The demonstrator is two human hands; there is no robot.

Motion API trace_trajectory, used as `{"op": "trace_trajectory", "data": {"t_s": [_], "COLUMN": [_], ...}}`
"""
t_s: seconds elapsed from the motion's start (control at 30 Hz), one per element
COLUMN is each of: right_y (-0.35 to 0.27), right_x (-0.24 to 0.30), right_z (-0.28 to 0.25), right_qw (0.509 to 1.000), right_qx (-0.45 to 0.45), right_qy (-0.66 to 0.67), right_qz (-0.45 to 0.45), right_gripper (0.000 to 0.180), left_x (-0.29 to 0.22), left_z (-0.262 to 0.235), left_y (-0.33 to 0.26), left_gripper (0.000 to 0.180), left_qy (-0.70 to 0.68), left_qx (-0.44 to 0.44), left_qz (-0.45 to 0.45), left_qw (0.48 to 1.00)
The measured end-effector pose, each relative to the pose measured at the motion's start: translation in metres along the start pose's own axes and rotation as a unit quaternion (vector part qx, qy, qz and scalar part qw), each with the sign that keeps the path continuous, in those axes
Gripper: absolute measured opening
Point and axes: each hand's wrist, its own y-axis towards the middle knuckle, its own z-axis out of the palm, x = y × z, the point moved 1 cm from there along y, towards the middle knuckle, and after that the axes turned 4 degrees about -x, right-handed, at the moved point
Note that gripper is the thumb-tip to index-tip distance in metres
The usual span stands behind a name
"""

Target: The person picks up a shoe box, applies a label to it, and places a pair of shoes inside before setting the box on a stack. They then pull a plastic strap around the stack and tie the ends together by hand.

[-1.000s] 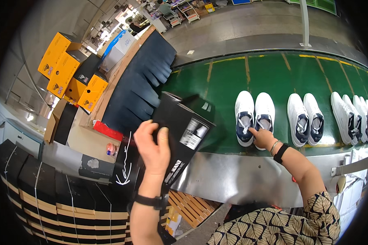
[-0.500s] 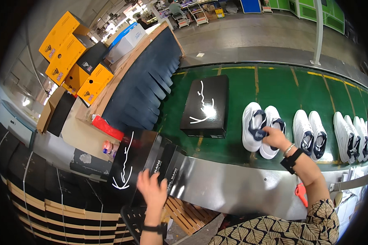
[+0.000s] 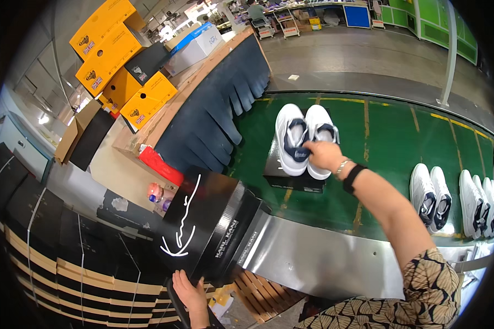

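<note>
While grasping wht shoes over blk box w/ R hand, resting L hand unclenched at scrawl-marked carton's edge.

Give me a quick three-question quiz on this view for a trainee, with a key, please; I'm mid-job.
1. Fill in the colour: the right hand holds a pair of white shoes over a ____ box.
2. True or false: the left hand is holding a yellow box.
3. Multiple choice: where on the green belt do the other white shoes stand?
A) To the left of the held pair
B) To the right of the held pair
C) Directly behind the held pair

Key:
1. Black.
2. False; it is at the near edge of the stacked black boxes.
3. B.
</note>
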Motion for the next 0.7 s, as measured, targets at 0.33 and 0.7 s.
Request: {"op": "trace_trajectory", "data": {"t_s": [0.33, 0.7], "right_y": [-0.113, -0.385], "right_x": [0.006, -0.196], "right_z": [0.001, -0.1], "right_qw": [0.981, 0.88], "right_qx": [-0.154, -0.272], "right_qy": [0.09, 0.099], "right_qz": [-0.069, 0.377], "right_gripper": [0.044, 0.035], "left_x": [-0.075, -0.198], "left_z": [-0.155, -0.139], "left_y": [0.06, 0.12], "left_gripper": [0.049, 0.053], "left_qy": [-0.18, -0.603], "left_qx": [-0.03, 0.054], "left_qz": [-0.125, -0.041], "left_qw": [0.975, 0.795]}}
